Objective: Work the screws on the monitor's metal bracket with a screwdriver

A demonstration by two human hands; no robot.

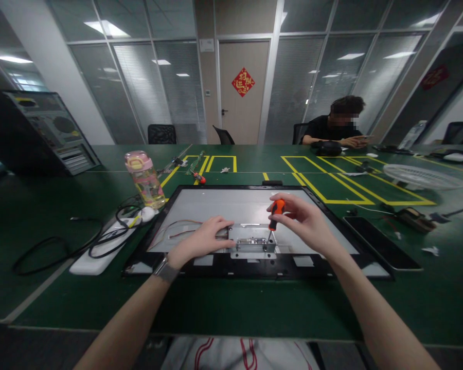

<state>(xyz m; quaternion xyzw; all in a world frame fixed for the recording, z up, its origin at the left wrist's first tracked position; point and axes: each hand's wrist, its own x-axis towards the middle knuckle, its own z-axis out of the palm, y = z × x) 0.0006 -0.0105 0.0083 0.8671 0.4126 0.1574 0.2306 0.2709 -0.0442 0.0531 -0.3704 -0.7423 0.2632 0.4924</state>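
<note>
A monitor panel (193,203) with a black frame lies face down on the table in front of me. On its lower middle sits a silver metal bracket (250,254) with a hinge-like part. My left hand (204,239) rests at the bracket's left edge, thumb and fingers apart, fingertips touching the metal. Pinched in my right hand (303,218) is an orange and black screwdriver (278,208), held nearly upright. Its shaft points down at the right side of the bracket; whether the tip sits in a screw is too small to tell. Thin wires (177,228) run left of the bracket.
To the left are a power strip (102,246) with black cables and a pink-lidded bottle (146,180). Another screwdriver (199,178) lies beyond the panel. A phone (380,241) is at right. A person (327,123) sits across the green table (231,308).
</note>
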